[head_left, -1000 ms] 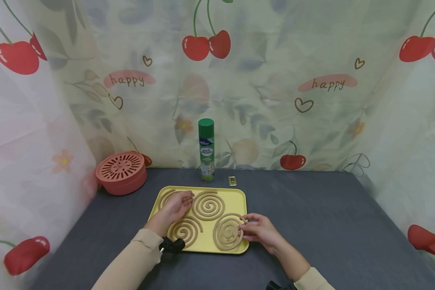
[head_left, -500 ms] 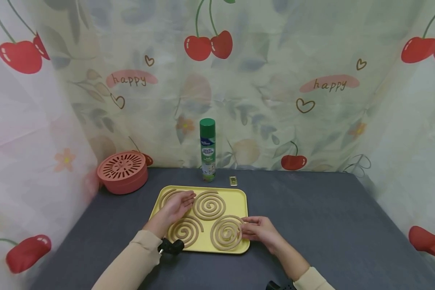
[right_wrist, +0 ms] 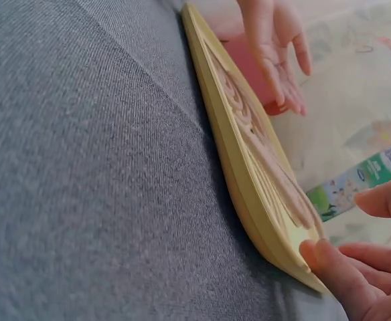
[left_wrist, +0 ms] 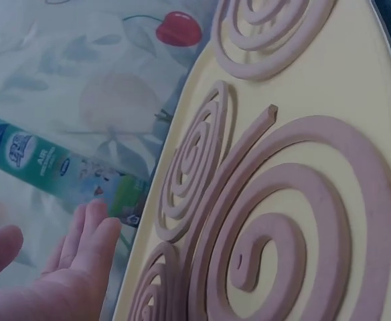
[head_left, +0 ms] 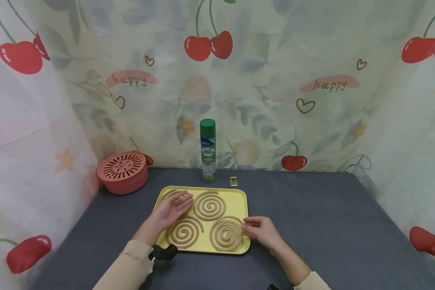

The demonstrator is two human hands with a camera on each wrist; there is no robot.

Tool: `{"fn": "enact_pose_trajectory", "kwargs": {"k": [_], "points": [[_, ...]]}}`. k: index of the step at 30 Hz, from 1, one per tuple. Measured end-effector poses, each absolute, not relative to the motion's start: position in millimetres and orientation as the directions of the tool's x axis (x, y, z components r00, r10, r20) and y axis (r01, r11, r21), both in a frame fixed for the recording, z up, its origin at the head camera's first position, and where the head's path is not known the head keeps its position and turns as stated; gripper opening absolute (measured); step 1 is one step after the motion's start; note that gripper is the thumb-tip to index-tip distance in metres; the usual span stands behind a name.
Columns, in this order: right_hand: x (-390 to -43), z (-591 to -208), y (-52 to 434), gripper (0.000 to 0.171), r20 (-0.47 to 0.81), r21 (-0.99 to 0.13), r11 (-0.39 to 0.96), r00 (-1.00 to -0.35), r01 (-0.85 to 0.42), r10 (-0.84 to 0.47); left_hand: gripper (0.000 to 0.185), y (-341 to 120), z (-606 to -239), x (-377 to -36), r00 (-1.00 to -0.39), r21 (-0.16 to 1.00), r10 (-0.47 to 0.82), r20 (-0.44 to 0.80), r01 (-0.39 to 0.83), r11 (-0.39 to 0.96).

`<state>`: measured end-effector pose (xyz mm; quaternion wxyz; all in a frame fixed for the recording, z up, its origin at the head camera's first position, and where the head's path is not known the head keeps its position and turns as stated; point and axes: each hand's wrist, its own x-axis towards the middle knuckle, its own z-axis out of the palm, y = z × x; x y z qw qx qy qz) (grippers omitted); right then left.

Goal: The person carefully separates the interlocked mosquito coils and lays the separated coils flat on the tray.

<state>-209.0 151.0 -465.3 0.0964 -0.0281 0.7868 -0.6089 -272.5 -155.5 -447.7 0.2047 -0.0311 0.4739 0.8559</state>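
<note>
Several brown mosquito coils lie on a yellow tray (head_left: pixel 203 246). My left hand (head_left: pixel 171 209) hovers over the tray's left side with straight, empty fingers. It partly hides the far-left mosquito coil (head_left: pixel 165 196); the near-left mosquito coil (head_left: pixel 183 232) lies below it. At the tray's right edge is my right hand (head_left: pixel 264 233), beside the near-right mosquito coil (head_left: pixel 226 234), which looks flat. In the right wrist view its thumb (right_wrist: pixel 386 200) stands apart from the fingers, and one fingertip is right at the tray rim. The far-middle mosquito coil (head_left: pixel 210 206) shows fully.
A green spray can (head_left: pixel 208 155) stands upright behind the tray, with a small gold-coloured piece (head_left: pixel 233 181) to its right. At the back left sits a round pink slotted container (head_left: pixel 123 173). A cherry-print curtain (head_left: pixel 253 100) encloses the dark tabletop (head_left: pixel 311 225).
The near-right mosquito coil has shifted slightly left and settled flat, and my right fingers have come off it. My left hand has drawn a little left and nearer.
</note>
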Motion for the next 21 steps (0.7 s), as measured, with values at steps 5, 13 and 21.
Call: {"fn": "enact_pose_trajectory", "kwargs": {"k": [5,13,21], "points": [[-207,-462,153,0.039,-0.092,-0.952,0.301,-0.989,0.054,-0.115,0.051,-161,-446,-266,-0.916,0.775,0.338,-0.217,-0.373,-0.510],[-204,-450,169,0.040,-0.087,-0.947,0.320,-0.974,0.016,-0.208,0.050,-170,-437,-251,-0.933,0.822,0.305,-0.193,-0.323,-0.468],[-195,-430,206,0.069,0.016,-0.805,0.577,-0.977,-0.139,-0.213,0.044,-188,-412,-229,-0.994,0.973,0.040,-0.098,-0.105,-0.208]]}}
